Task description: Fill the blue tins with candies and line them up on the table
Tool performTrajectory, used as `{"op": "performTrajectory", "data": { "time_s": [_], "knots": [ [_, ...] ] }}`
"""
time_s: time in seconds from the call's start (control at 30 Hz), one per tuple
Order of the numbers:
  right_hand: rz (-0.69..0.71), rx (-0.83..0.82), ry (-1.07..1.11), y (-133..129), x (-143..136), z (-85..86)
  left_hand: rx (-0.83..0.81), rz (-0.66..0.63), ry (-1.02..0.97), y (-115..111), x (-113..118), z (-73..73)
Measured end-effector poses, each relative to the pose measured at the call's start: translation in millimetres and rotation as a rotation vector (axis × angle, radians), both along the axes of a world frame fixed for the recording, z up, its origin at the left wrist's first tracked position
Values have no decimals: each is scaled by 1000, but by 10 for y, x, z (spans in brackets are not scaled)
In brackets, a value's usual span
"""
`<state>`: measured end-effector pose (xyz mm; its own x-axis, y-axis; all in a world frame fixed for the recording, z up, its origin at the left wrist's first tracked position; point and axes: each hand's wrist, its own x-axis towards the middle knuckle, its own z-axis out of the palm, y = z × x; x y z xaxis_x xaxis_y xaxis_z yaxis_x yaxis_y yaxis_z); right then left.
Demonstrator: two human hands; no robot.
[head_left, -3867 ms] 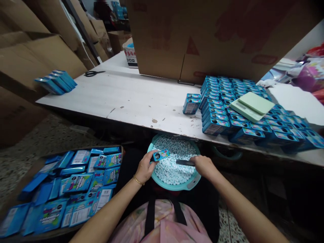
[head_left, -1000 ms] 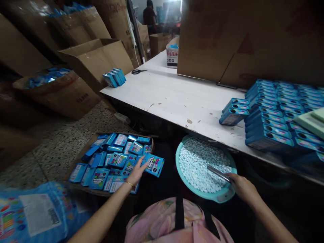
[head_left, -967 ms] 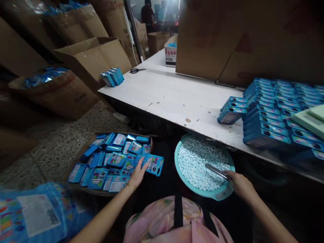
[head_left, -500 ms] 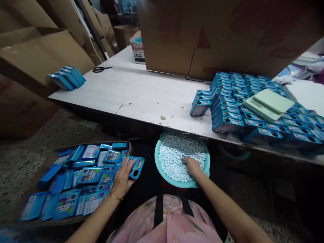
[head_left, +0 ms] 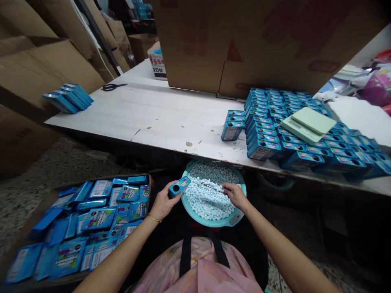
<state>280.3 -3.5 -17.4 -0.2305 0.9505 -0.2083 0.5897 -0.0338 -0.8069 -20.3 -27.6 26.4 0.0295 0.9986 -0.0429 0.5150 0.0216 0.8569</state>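
Note:
My left hand [head_left: 162, 204] is closed around a small blue box [head_left: 179, 187], tilted at the left rim of the basin, its dark round hole showing on the top face. Small whitish candies [head_left: 210, 207] fill the turquoise basin [head_left: 184, 202] in front of me. Over them, my right hand [head_left: 235, 196] pinches what looks like a scoop, mostly hidden beneath a heap of candies [head_left: 207, 185] that reaches toward the box.
At left, a carton [head_left: 151, 183] holds many blue boxes [head_left: 99, 219]. On the white table [head_left: 165, 126] stand rows of upright boxes [head_left: 264, 140], a pale green scale [head_left: 308, 125], black scissors [head_left: 112, 87] and a large cardboard box [head_left: 195, 53].
My left hand has lifted a blue box from the carton and brought it right to the basin's rim. My right hand has risen out of the candies with a heaped load.

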Motion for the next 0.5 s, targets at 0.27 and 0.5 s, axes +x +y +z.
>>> {"op": "performTrajectory", "data": {
  "time_s": [0.27, 0.5],
  "knots": [
    [298, 81, -438, 32, 19, 1131, 40, -211, 172, 201, 547, -160],
    [422, 68, -826, 56, -387, 1490, 99, -293, 186, 173, 691, -304]
  ]
}}
